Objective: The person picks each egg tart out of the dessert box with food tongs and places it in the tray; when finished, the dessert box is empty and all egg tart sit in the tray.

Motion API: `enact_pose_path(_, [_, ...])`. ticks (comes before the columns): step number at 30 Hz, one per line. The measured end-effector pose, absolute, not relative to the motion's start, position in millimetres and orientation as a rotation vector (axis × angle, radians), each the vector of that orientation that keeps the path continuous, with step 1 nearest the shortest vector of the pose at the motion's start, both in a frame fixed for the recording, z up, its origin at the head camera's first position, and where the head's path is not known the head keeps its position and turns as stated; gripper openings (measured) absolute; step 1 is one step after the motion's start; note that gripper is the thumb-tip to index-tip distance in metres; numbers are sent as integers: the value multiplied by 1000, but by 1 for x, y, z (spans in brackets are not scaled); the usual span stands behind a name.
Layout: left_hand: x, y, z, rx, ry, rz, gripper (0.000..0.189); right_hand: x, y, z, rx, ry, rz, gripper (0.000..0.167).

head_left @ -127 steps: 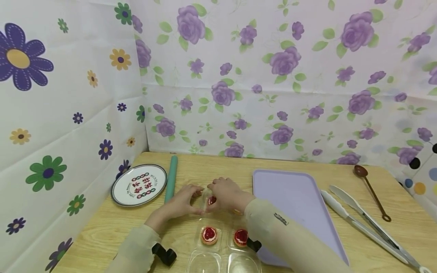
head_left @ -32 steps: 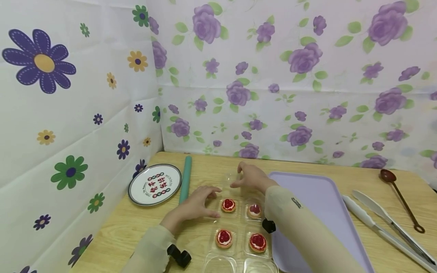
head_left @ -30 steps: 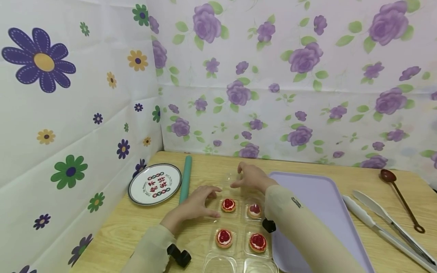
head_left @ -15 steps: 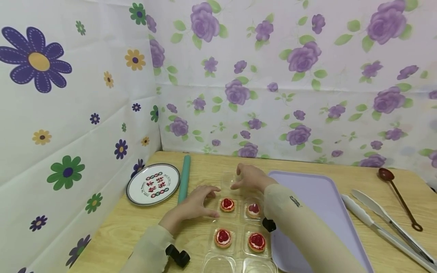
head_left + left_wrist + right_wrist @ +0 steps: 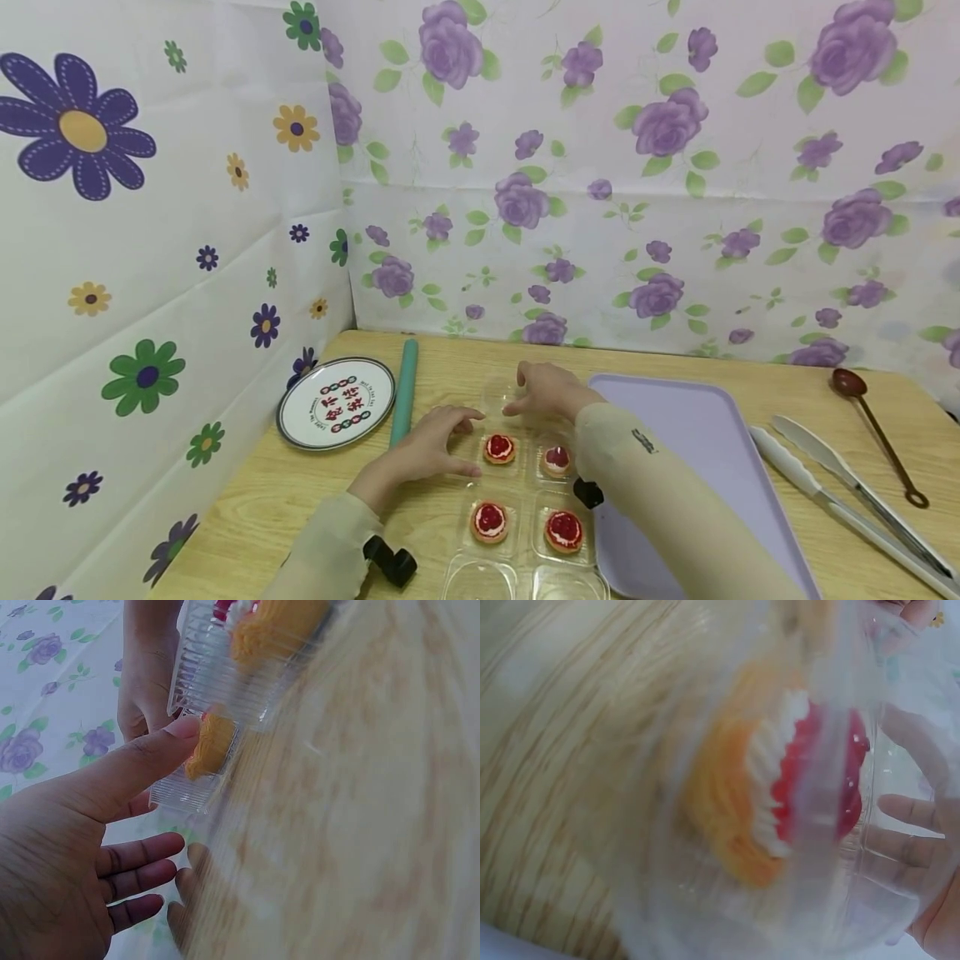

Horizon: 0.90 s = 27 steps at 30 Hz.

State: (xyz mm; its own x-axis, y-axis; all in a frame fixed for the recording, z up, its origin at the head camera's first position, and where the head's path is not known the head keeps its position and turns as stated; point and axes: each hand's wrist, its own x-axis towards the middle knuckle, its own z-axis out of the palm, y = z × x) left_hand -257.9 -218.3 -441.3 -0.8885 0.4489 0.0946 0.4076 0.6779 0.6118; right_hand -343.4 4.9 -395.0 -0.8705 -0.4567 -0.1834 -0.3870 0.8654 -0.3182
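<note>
In the head view, my left hand (image 5: 427, 447) lies left of the far-left clear box, whose tart (image 5: 498, 449) is uncovered. Its thumb (image 5: 161, 746) and index finger straddle that box's left side, while the other fingers stay extended. Behind the box lies its folded-back plastic lid (image 5: 497, 398). My right hand (image 5: 551, 390) pinches the lid's right part with thumb and curled index finger; the exact contact is hard to see. A far-right tart (image 5: 557, 460) sits under a clear dome. Two more tarts, near-left (image 5: 490, 522) and near-right (image 5: 563, 532), sit in open boxes.
Lids of the near boxes (image 5: 480, 579) fold toward me. A lilac tray (image 5: 675, 450) stands right, with tongs (image 5: 832, 492) and a brown ladle (image 5: 873, 433) beyond. Left are a printed plate (image 5: 336, 404) and a green roll (image 5: 405, 392). Flowered cloth walls border the table.
Four seconds ago both hands were close together over the far-left box. Since then its lid has folded back and my right hand has moved away from me. Over the last second the hands barely move.
</note>
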Motion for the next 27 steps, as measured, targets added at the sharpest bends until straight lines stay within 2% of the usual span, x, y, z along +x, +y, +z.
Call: enact_pose_path(27, [-255, -219, -433, 693, 2851, 1032, 81, -335, 13, -370, -766, 2836, -480, 61])
